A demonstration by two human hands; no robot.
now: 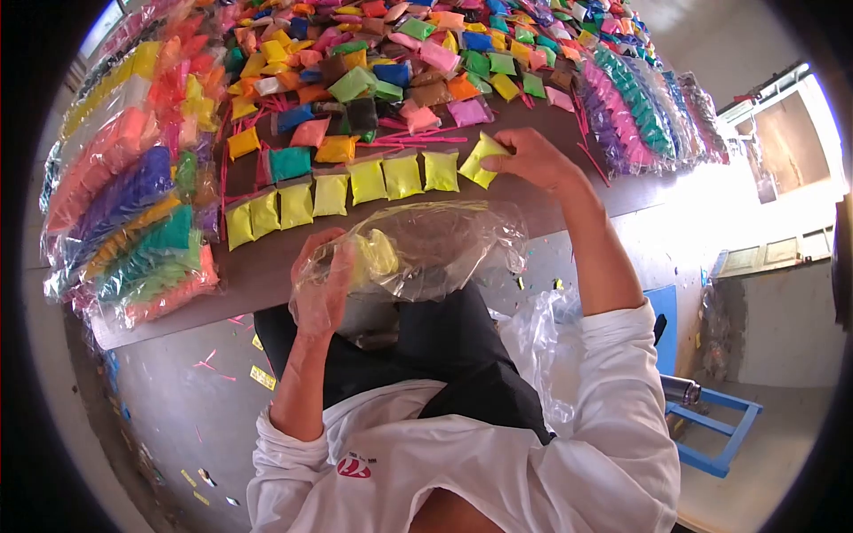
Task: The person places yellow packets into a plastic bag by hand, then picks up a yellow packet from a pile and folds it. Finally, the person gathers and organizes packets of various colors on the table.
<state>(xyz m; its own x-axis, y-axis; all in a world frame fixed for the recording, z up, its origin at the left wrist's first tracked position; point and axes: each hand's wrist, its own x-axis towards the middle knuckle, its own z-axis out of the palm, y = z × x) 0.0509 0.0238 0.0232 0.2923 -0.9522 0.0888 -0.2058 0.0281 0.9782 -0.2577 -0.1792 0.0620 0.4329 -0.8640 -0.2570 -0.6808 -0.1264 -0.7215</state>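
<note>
L hand (318,289) grips clear bag (444,244); R hand (533,160) pinches yellow packet (478,160); shirt logo (354,465) unreadable.

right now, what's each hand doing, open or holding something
left hand: closed, holding the clear plastic bag
right hand: closed, pinching a yellow packet

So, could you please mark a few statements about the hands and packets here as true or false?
1. The right hand pinches a yellow packet at the row's end. True.
2. The left hand grips a cardboard box. False: it grips a clear plastic bag.
3. The nearest row of packets is green. False: they are yellow.
4. A yellow item lies inside the bag. True.
</note>
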